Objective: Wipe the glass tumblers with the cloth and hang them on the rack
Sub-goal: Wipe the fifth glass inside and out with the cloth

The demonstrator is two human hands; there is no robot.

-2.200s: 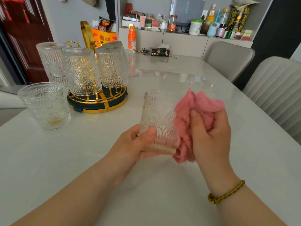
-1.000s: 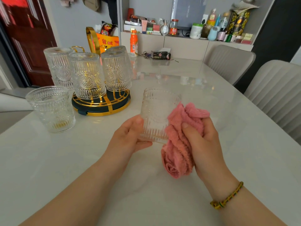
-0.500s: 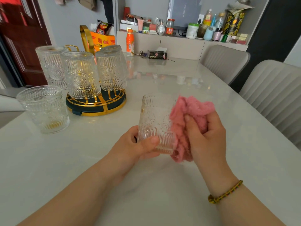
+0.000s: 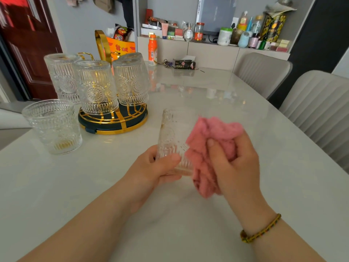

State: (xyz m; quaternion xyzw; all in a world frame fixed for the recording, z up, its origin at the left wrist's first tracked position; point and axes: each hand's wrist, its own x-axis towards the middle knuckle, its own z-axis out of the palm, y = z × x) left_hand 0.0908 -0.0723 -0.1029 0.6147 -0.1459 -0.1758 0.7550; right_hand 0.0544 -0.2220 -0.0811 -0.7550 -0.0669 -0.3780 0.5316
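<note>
Three inverted tumblers crowd rack near side; upright tumbler just left; table open rightward.

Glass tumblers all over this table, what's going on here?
A person is wiping glassware. The left hand grips the held tumbler near its base, while the right hand presses a bunched pink cloth against its side. At least three hung tumblers sit upside down on the gold rack. One upright tumbler stands on the table beside the rack, not yet hung.
</note>
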